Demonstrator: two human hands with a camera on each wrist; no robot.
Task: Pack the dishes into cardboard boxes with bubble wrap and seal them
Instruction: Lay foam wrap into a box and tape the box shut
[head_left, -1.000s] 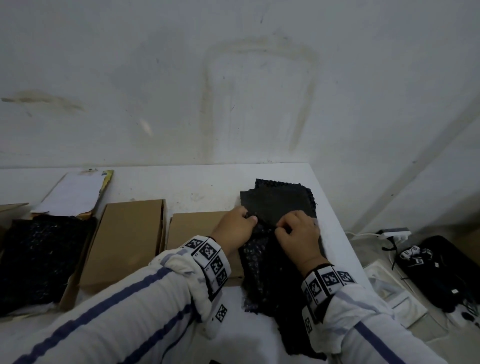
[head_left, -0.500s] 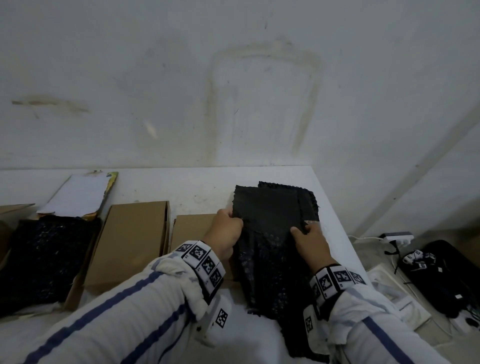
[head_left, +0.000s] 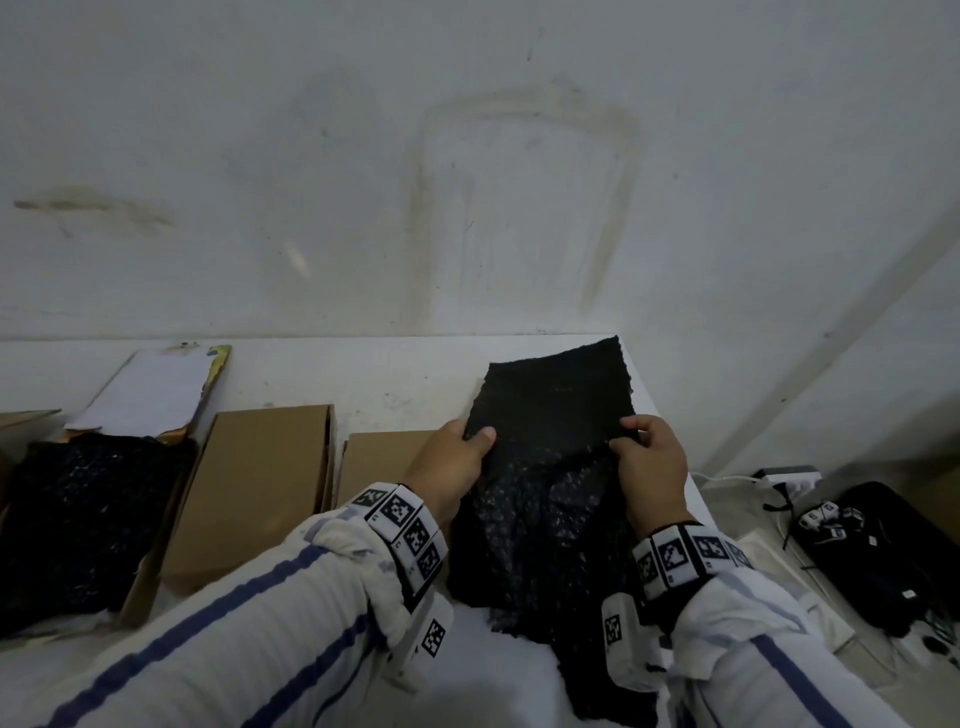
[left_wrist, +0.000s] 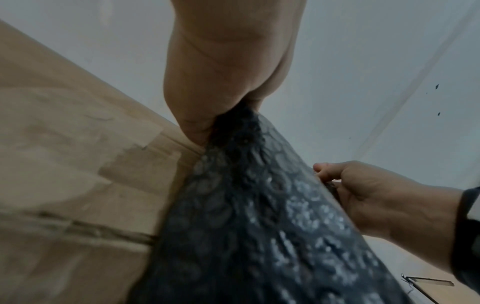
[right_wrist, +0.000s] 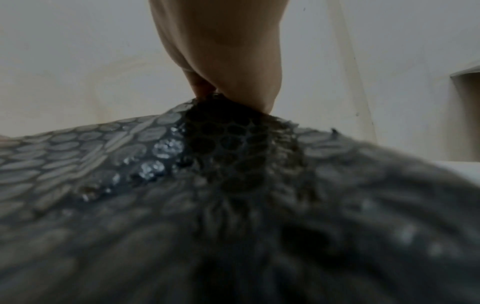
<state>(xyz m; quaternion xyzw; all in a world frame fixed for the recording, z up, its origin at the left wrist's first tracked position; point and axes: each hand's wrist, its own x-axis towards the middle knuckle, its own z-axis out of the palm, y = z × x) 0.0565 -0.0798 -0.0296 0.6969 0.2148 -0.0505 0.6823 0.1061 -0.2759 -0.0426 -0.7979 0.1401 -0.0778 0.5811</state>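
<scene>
A sheet of black bubble wrap (head_left: 550, 431) is held up off the white table (head_left: 395, 374) at its right end, its upper part raised toward the wall and its lower part trailing toward me. My left hand (head_left: 457, 457) pinches the sheet's left edge between thumb and fingers. My right hand (head_left: 647, 457) pinches its right edge. The left wrist view has the bubble wrap (left_wrist: 259, 216) running out from my left hand's grip, with my right hand (left_wrist: 369, 195) on its far side. In the right wrist view the bubble wrap (right_wrist: 233, 154) bunches under my pinching fingers. No dishes are visible.
A flat brown cardboard box (head_left: 260, 483) lies left of my left wrist, another cardboard box (head_left: 384, 462) partly under it. Far left, an open box (head_left: 150, 566) holds black bubble wrap (head_left: 78, 525), with a white clipboard (head_left: 150, 387) behind. Right of the table, a black bag (head_left: 893, 551) and cables lie on the floor.
Both hands have lifted the bubble wrap's top sheet and spread apart to its side edges; its upper part now stands higher toward the wall.
</scene>
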